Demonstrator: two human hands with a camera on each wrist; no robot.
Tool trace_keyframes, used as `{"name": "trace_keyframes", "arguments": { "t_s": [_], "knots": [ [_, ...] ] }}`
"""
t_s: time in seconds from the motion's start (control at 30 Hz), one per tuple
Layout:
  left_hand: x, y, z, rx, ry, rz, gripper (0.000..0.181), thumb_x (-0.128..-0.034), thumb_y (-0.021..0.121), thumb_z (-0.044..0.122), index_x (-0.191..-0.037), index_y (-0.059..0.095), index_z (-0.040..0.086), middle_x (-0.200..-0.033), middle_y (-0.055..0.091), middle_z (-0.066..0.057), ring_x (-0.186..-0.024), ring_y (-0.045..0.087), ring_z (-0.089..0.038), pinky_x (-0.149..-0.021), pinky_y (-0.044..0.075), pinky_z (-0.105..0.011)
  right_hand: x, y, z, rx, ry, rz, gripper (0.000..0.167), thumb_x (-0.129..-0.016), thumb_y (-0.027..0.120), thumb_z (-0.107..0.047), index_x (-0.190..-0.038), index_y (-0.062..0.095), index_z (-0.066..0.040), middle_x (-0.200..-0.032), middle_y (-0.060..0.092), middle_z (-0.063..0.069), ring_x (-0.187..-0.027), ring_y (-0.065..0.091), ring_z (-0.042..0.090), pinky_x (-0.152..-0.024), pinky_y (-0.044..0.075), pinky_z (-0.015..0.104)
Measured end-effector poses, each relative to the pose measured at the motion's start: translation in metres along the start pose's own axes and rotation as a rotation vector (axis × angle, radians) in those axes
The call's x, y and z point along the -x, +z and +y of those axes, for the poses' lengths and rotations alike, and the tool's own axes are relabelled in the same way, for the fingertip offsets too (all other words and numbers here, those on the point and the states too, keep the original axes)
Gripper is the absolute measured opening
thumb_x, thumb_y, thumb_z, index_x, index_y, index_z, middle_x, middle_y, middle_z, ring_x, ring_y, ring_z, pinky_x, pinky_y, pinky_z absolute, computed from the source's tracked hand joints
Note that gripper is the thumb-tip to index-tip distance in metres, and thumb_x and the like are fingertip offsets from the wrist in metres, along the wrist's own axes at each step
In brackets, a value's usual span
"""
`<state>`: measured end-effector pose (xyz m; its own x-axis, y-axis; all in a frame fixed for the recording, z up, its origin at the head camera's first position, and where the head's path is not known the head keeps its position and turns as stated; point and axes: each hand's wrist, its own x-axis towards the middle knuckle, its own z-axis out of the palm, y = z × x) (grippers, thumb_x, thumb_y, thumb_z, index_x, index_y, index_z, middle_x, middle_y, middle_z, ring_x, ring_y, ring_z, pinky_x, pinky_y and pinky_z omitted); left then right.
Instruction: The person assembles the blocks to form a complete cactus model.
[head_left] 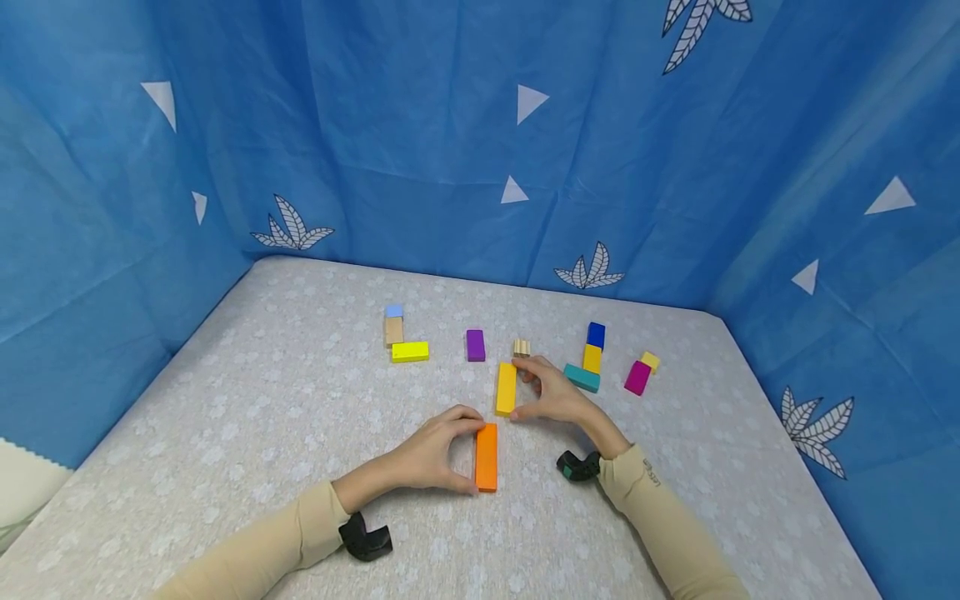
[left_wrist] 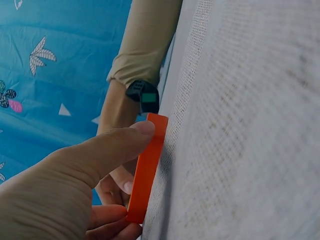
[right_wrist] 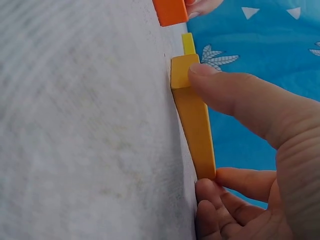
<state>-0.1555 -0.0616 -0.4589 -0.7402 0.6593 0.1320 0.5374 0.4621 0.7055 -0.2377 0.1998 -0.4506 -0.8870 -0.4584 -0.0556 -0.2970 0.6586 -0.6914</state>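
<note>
My left hand [head_left: 431,454] holds an orange block [head_left: 487,458] by its two ends, thumb on the near end and fingers at the far one. The left wrist view shows the thumb pressed on the end of that orange block [left_wrist: 148,170], which is close to the tabletop. Just beyond it, my right hand [head_left: 557,395] spans a golden-yellow block [head_left: 506,389] lengthwise. In the right wrist view the thumb touches one end of this yellow block [right_wrist: 195,125] and the fingertips the other. The two blocks are apart, the yellow one farther away and slightly right.
Behind the hands lie a purple block [head_left: 476,346] and a small ridged wooden piece [head_left: 522,347]. A bright yellow block [head_left: 410,352] touches a tan block [head_left: 393,332] at the left. To the right are a teal block [head_left: 582,377] and a magenta block [head_left: 637,378]. Blue curtains [head_left: 450,167] surround the table.
</note>
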Motion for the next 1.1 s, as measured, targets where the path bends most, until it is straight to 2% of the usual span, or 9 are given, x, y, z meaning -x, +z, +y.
{"name": "trace_keyframes", "arguments": {
  "t_s": [0.43,0.87,1.1],
  "knots": [
    [0.002,0.001,0.006,-0.016,-0.024,-0.012,0.078,-0.0651,0.089,0.033,-0.131,0.059,0.003,-0.136,0.053,-0.001,-0.125,0.051,-0.019,-0.106,0.045,-0.043,0.0,-0.001,-0.003,-0.014,0.023,0.027,0.089,-0.068,0.089,-0.027,-0.143,0.047,-0.003,-0.111,0.057,0.009,-0.087,0.049,0.02,-0.073,0.044,0.028],
    [0.016,0.007,0.016,-0.003,-0.036,-0.043,0.078,-0.0661,0.088,0.036,-0.133,0.058,0.007,-0.138,0.052,-0.002,-0.127,0.051,-0.02,-0.107,0.045,-0.044,0.007,0.002,-0.017,-0.075,-0.055,0.026,0.085,-0.07,0.089,-0.025,-0.141,0.048,-0.002,-0.115,0.057,0.01,-0.096,0.056,0.023,-0.081,0.051,0.03],
    [0.022,0.009,0.02,-0.008,-0.021,-0.043,0.079,-0.0667,0.088,0.037,-0.133,0.058,0.007,-0.138,0.052,0.0,-0.127,0.051,-0.019,-0.107,0.045,-0.042,0.015,0.008,-0.027,-0.084,-0.054,-0.009,0.084,-0.07,0.088,-0.025,-0.14,0.048,-0.001,-0.116,0.055,0.009,-0.096,0.055,0.021,-0.08,0.052,0.031]
  ]
}}
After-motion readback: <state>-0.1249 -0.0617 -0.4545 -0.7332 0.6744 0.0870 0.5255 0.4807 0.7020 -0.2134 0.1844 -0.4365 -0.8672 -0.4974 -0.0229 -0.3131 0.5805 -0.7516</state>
